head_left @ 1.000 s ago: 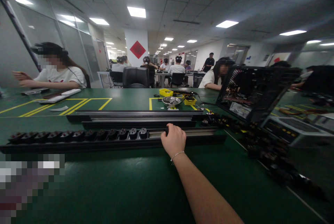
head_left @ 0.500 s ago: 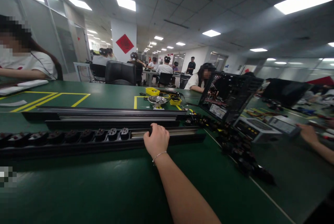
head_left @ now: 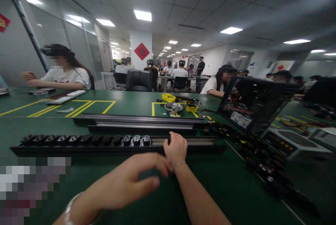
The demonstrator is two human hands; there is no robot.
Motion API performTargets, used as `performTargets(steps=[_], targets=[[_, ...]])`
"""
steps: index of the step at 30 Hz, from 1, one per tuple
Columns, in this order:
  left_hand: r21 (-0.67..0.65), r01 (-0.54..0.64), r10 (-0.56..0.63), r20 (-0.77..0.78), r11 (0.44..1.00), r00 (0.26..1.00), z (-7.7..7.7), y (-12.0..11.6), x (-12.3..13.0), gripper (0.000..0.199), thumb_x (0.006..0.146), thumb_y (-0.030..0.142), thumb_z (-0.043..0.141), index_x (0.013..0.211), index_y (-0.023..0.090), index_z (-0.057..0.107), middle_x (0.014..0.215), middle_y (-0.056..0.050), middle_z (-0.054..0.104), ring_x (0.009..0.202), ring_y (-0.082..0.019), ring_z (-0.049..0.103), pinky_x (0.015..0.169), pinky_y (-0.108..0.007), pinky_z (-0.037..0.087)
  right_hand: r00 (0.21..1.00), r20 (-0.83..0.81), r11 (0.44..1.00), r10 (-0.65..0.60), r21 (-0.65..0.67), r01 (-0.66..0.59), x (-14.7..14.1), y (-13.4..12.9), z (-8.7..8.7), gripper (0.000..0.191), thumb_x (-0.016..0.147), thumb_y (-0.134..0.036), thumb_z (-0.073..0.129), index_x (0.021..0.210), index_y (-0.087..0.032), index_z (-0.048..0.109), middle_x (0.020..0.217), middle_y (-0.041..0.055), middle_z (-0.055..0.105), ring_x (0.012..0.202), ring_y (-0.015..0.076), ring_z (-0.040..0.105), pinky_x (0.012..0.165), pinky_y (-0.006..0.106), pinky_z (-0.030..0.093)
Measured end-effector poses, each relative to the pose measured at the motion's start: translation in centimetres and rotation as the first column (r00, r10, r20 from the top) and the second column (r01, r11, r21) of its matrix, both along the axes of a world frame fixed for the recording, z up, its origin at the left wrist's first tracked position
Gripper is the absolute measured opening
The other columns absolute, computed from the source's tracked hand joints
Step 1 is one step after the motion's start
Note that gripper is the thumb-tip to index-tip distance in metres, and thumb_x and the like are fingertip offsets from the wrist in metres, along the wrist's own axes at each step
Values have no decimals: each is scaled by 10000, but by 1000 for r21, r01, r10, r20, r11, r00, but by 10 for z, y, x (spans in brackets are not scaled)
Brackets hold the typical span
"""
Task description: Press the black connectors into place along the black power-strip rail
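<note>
A long black rail [head_left: 220, 150] lies across the green table, its left part filled with a row of black socket modules [head_left: 90, 140]. My right hand [head_left: 176, 149] is closed over the rail's open channel, right of the last module. A dark piece, probably another socket module, shows at its fingers; most of it is hidden. My left hand [head_left: 123, 179] hovers in front of the rail, slightly blurred, fingers apart and holding nothing. Its fingertips come near my right wrist. Behind the rail lie further long rails [head_left: 141, 124].
Loose black modules [head_left: 265, 165] are strewn at the right. Beyond them stand an open computer case [head_left: 252, 102] and a power supply unit [head_left: 291, 142]. A metal bowl [head_left: 173, 107] and a yellow tray [head_left: 168, 97] sit behind the rails. Co-workers sit across the table.
My left hand has come into view from the lower left. The view has turned left, and my right hand stays at the rail. The other person's hand at the right has left view.
</note>
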State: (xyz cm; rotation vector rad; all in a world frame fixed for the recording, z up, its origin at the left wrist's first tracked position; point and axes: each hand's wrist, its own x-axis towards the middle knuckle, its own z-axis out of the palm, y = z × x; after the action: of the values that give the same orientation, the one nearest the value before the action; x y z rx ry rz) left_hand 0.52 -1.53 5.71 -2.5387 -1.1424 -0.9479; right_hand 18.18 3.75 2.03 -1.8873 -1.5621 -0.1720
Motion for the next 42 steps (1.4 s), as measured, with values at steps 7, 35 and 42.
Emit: performTargets(steps=[7,35,42], targets=[[41,-227,228,-36,973,973,-29,45,8,403,872,313,455,1265,251,513,1390,-68,472,1332,-267,350,1097,-501,250,998,-10,998,-61,3,61,-2,0,0,401,790,-262,487,1174,-179,568,1116,94,647,1129,235,495,1042,411,195],[-7,-241,240,-79,970,968,-52,52,3,374,844,328,521,1216,351,553,1424,-38,426,1364,-290,281,1087,-525,269,998,-49,999,39,15,-38,15,1,1,317,797,-328,513,1049,-212,666,1072,57,678,1089,220,528,956,364,294],[-24,-234,232,-62,972,971,-54,53,3,366,846,331,516,1209,353,558,1427,-31,422,1366,-286,276,1090,-521,262,998,-51,1000,25,-13,-26,18,1,2,308,783,-332,522,1028,-229,676,1082,39,677,1103,224,518,956,367,315]])
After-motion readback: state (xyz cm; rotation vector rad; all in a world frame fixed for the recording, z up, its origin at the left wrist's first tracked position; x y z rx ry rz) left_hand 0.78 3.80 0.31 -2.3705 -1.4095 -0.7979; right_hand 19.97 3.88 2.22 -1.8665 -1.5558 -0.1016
